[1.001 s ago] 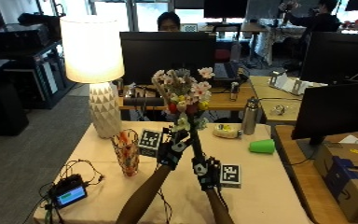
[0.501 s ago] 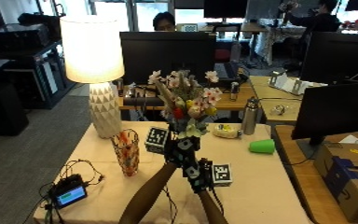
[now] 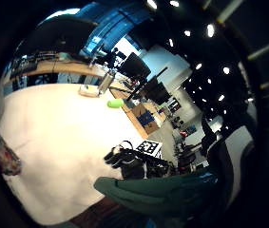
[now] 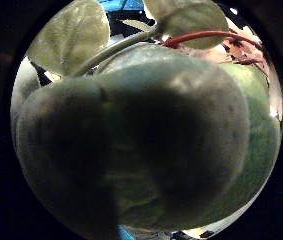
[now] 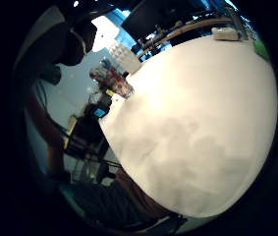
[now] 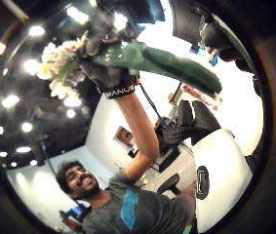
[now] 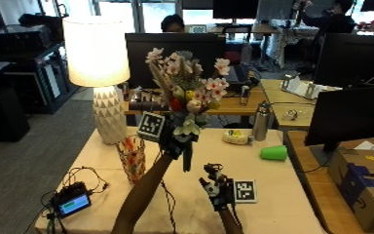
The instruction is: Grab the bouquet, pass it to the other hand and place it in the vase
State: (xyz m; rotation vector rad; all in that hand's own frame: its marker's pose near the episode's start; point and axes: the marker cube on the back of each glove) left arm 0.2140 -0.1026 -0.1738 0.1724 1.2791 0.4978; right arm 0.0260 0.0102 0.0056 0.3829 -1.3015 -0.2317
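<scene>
- Gripping the bouquet (image 7: 186, 100) by its wrapped stems, the left hand (image 7: 174, 143) holds it upright above the middle of the worktop (image 7: 278, 195), blossoms well clear of the surface.
- A second ago both hands met at the stems; now the right hand (image 7: 218, 187) has let go and dropped away, hovering low over the worktop with its fingers spread and holding nothing.
- That separation suggests the hand-to-hand pass is complete, leaving the bouquet wholly in the left hand's grip.
- Seen from the right thumb side palm view, a gloved hand (image 6: 110, 78) wraps the green stem bundle with the flowers (image 6: 59, 68) just beyond it.
- The left thumb side palm view is filled by leaves (image 4: 131, 145), so the foliage sits hard against that palm.
- The vase (image 7: 132, 158), a patterned orange and red glass, stands on the worktop to the person's left, beside the lamp (image 7: 102, 73), lower than the bouquet and near it.
- What remains, by this reading, is the placement: the stems need to swing left and descend into the vase mouth.
- A narrow opening and a tall, top-heavy bunch could tip the vase if the stems catch its rim.
- A green cup (image 7: 274, 153) and a metal bottle (image 7: 261, 122) sit well apart on the far right.
</scene>
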